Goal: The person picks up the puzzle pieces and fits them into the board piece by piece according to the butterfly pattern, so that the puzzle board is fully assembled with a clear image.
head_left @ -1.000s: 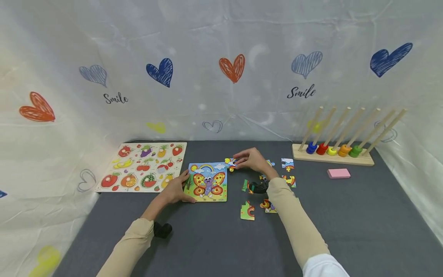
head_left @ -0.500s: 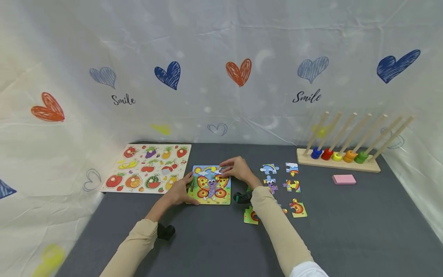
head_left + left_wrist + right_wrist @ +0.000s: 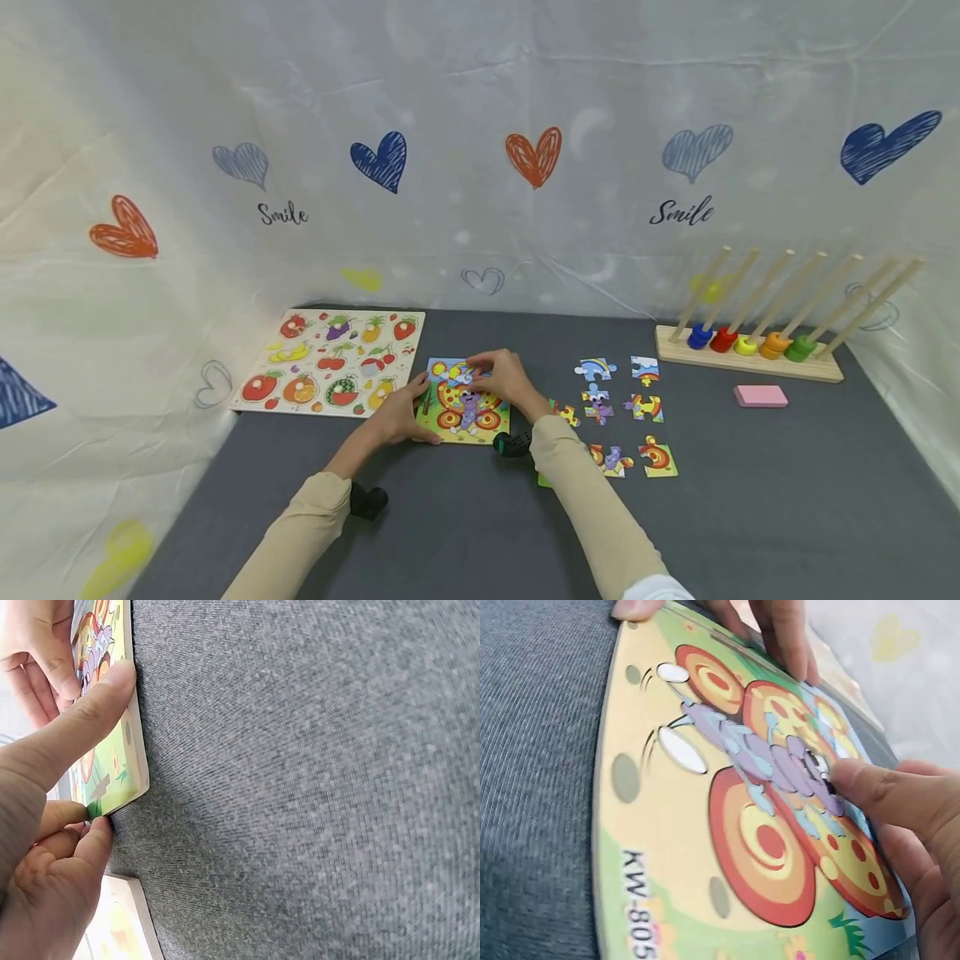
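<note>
The square butterfly puzzle board (image 3: 468,427) lies on the dark grey cloth. My left hand (image 3: 400,414) grips its left side, the thumb on the near edge and the fingers at the far left, as the left wrist view shows. Over the board's upper part, my right hand (image 3: 501,379) pinches a small puzzle piece, which its fingers mostly hide. In the right wrist view the thumb (image 3: 862,784) is at the printed butterfly's head. Right of the board lie several loose pieces, among them a rainbow piece (image 3: 596,369) and an orange-and-green corner piece (image 3: 657,458).
A fruit-picture board (image 3: 330,362) lies behind and left of the left hand. At the back right stands a wooden peg rack (image 3: 750,356) with coloured rings. A pink block (image 3: 761,396) lies in front of it. A white curtain with hearts hangs behind the table.
My right hand has moved left with the puzzle piece, from beside the board's upper right corner to over its upper part. The left hand keeps its grip. The head view has shifted slightly.
</note>
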A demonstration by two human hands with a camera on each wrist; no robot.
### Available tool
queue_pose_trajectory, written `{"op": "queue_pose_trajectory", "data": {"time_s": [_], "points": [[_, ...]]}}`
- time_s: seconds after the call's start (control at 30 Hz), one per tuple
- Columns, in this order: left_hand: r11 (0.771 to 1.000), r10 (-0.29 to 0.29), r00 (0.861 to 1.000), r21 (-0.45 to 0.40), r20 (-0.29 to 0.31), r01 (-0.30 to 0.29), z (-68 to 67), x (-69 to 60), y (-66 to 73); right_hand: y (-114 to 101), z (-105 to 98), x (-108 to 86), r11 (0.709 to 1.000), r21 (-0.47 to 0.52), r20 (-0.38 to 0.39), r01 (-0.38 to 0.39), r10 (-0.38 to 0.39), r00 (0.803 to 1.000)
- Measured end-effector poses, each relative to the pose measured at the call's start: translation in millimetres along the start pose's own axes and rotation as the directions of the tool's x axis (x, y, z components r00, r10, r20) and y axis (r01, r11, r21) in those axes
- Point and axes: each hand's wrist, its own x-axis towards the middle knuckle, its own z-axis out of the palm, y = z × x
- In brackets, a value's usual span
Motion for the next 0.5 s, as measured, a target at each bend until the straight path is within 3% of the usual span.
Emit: {"op": "queue_pose_trajectory", "data": {"time_s": [0.3, 0.5], "points": [[1.0, -0.01, 1.0, -0.006, -0.004, 0.01, -0.5, -0.9, -0.6, -3.0, 15.8, 5.2, 0.996, -0.015, -0.032, 0.09, -0.09, 0.995], [1.0, -0.011, 1.0, -0.005, -0.007, 0.011, 1.8, 1.2, -0.9, -5.3, 22.6, 9.7, 0.995, -0.021, -0.025, 0.093, -0.094, 0.995]]}}
